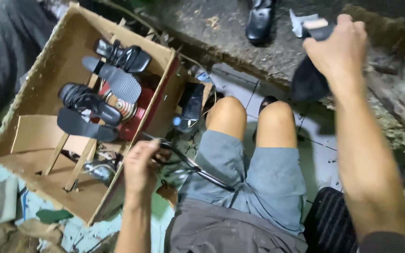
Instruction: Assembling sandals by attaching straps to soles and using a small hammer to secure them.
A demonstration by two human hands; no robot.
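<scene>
While the right hand (336, 47) grips a black sole (308, 82) (hanging below), the left hand (141, 168) clasps scissors (188, 166).

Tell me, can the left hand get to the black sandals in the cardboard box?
Probably yes. The left hand is right beside the open-topped cardboard box, and nothing covers the black sandals. But it already grips thin black straps, so it isn't free to grab.
</scene>
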